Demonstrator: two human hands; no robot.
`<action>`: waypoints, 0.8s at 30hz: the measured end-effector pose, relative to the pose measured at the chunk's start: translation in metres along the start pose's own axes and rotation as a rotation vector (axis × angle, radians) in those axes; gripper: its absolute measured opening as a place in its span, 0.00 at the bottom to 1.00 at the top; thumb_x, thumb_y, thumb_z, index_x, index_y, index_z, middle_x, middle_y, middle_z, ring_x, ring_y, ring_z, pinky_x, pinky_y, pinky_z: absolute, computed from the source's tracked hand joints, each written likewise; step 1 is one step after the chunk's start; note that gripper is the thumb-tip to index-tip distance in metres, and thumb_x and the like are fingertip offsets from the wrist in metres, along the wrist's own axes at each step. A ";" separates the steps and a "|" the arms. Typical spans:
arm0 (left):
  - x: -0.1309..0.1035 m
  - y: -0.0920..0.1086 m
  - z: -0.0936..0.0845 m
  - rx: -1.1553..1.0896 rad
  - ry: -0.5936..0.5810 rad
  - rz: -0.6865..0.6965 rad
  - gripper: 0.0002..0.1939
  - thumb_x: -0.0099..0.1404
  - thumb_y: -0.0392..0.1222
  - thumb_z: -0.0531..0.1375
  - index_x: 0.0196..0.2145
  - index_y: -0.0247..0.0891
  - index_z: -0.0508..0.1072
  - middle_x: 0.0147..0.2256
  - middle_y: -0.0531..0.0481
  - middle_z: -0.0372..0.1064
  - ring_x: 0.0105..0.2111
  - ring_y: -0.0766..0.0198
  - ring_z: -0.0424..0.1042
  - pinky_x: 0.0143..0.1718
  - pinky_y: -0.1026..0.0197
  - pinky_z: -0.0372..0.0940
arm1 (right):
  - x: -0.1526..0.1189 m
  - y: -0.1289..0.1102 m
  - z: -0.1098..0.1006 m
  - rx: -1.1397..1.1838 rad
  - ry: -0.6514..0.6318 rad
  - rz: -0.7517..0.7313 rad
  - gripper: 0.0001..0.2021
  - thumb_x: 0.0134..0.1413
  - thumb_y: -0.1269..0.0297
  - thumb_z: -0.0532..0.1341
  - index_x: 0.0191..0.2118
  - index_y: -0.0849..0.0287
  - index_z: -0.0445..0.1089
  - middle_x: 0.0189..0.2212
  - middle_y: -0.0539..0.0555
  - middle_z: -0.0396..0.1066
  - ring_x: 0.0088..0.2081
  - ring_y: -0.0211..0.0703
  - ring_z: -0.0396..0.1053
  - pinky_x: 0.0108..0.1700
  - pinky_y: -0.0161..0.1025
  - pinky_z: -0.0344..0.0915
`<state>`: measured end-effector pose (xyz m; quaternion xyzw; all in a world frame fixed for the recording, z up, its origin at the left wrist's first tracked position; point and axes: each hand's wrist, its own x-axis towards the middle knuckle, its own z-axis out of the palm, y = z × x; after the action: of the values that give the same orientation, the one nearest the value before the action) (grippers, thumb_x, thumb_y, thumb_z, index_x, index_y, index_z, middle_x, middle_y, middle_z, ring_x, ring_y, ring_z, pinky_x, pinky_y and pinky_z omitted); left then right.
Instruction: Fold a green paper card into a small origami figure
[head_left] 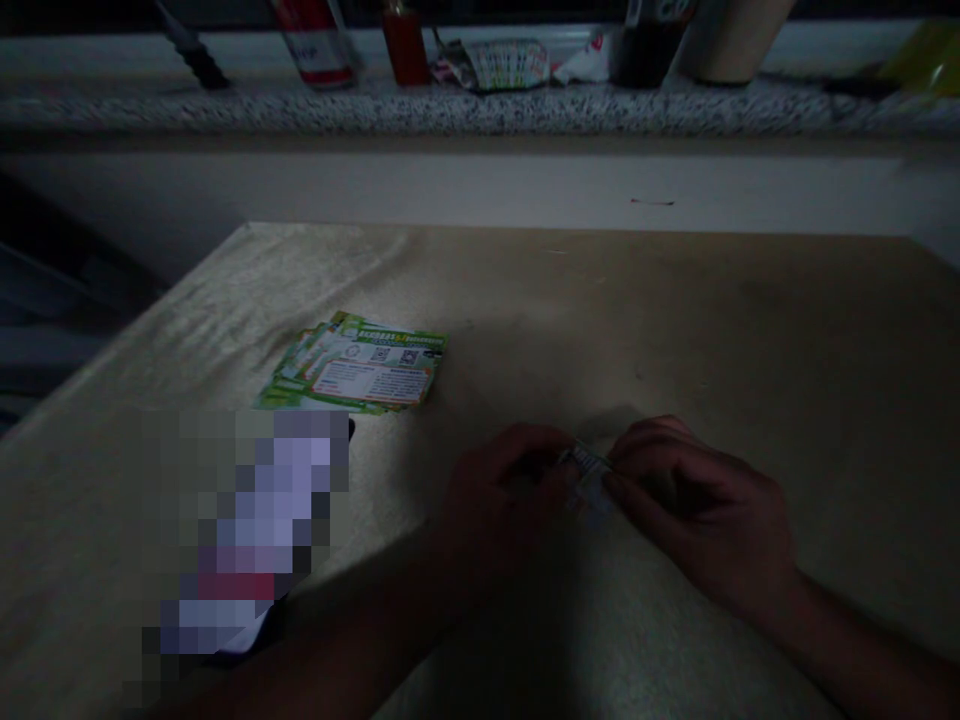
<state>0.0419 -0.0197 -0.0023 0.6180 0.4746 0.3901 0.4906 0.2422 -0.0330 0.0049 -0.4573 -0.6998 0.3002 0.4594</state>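
Observation:
Between my hands is a small printed piece of paper point(589, 480), pale with dark marks, dim and partly covered by fingers. My left hand point(514, 490) is closed on its left edge, the fingers bent and in shadow. On the other side, my right hand point(697, 500) pinches the paper's right edge between thumb and fingertips. Both hands are low over the table, right of centre. Up and to the left of them lies a fanned stack of green and white printed cards point(371, 370); the top one shows two square codes and a text box.
A lit, phone-like device point(259, 520), blurred into blocks, lies on the table point(750, 330) left of my left forearm. Along the speckled stone sill point(480, 115) at the back stand a red and white can point(315, 45), a small red bottle point(406, 45), crumpled wrappers point(510, 64) and a dark bottle point(649, 45).

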 end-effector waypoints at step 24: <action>-0.009 0.007 0.011 -0.270 0.123 -0.122 0.12 0.58 0.34 0.70 0.40 0.42 0.76 0.31 0.56 0.78 0.31 0.67 0.79 0.34 0.66 0.73 | -0.007 -0.005 0.011 0.188 0.058 0.236 0.12 0.49 0.75 0.68 0.36 0.52 0.68 0.27 0.46 0.73 0.26 0.35 0.71 0.27 0.31 0.69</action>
<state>0.0514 -0.0315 0.0024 0.4915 0.4837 0.4571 0.5617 0.2310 -0.0420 0.0020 -0.4999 -0.5964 0.4031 0.4816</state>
